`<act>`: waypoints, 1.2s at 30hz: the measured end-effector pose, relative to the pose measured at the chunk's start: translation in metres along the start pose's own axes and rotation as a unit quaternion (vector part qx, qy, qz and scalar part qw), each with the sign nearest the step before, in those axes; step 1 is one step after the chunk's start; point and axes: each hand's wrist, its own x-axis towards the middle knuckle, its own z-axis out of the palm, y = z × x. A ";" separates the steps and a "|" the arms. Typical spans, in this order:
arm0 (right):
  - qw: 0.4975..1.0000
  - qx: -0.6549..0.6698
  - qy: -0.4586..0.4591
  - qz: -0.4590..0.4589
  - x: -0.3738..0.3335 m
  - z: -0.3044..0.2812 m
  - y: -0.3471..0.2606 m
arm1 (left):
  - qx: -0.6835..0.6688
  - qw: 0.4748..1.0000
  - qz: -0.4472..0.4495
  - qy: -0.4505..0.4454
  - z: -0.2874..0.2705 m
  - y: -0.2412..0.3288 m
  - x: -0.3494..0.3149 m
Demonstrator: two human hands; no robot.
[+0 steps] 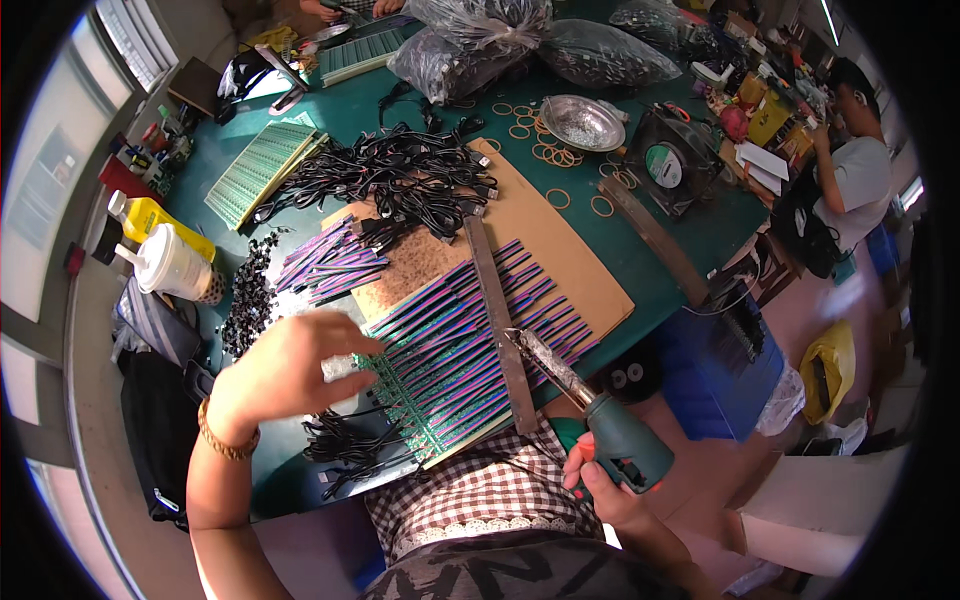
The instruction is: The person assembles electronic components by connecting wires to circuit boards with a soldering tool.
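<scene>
Right grip: the right hand [612,497] is closed around the handle of a green gun-shaped tool [630,445]; its exact type cannot be confirmed.
Left grip: the left hand [288,368] holds nothing visible; thumb and fingers stand apart near the board's left end, contact uncertain.
Circuit-board panel: the green panel [402,400] lies on the bench [618,245] just before the checked apron [480,487], with striped purple wires [455,345] running rightward from it.
Flat metal bar: the bar [492,305] crosses the wires; the tool's nozzle points at its right edge, contact not determinable.
Good practice, as judged: keep the bar flat so the wires stay parallel, treat the nozzle as hot, keep bare fingers well clear, and take the rows in order.
Markings: large lettering shows on the dark garment [480,572]; a round label [664,165] sits on the black fan [690,150]; neither is transcribed.
</scene>
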 end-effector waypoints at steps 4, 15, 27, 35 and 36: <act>1.000 0.005 -0.002 -0.001 0.000 0.000 0.000 | 0.005 0.971 -0.103 0.215 -0.023 -0.077 0.079; 0.999 0.000 0.045 0.013 -0.003 0.004 -0.012 | -0.123 0.907 -0.207 0.345 -0.035 -0.169 0.153; 0.996 -0.083 0.003 0.014 -0.009 -0.008 0.021 | -0.377 0.794 0.008 0.476 -0.042 -0.175 0.152; 0.997 -0.067 0.022 0.010 -0.016 -0.005 0.028 | -0.382 0.728 0.105 0.560 -0.093 -0.104 0.133; 0.997 -0.078 0.012 0.001 -0.016 -0.004 0.028 | -0.368 0.742 0.087 0.553 -0.096 -0.099 0.125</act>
